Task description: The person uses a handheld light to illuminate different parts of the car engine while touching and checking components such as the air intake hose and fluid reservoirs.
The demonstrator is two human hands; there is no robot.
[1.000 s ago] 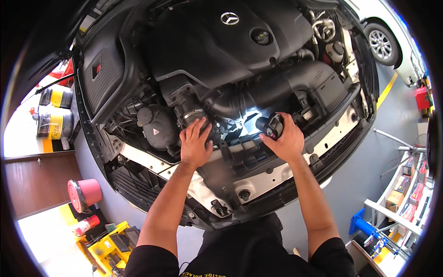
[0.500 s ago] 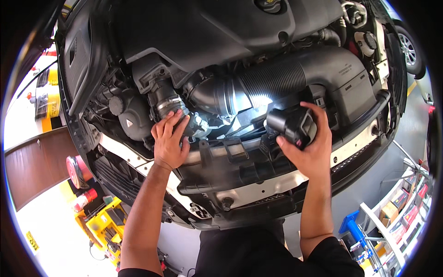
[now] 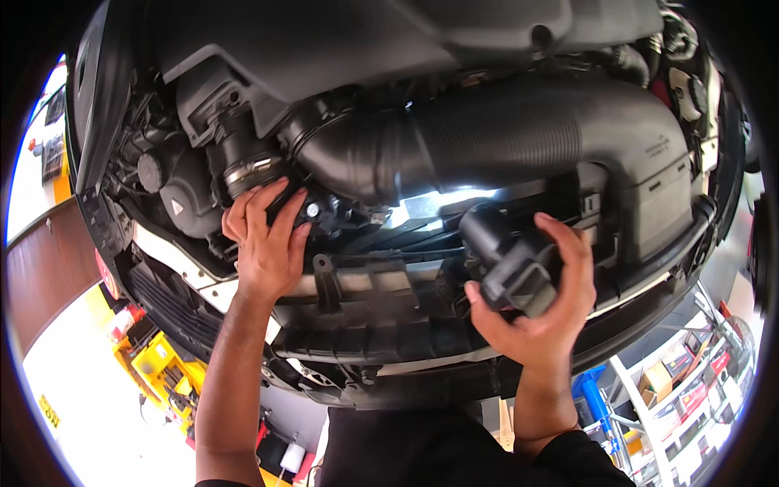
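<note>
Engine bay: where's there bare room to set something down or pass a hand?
The engine cover's top is bare beyond the ribbed duct. A gap opens between duct, front crossmember, left hand and handheld light; its depth is unclear. Crowded: around the left hand, with clamped hose and reservoir close by.

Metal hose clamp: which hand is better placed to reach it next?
Likely the left hand: it lies right beside the metal hose clamp, while the right hand is farther off, holding a black work light.
</note>
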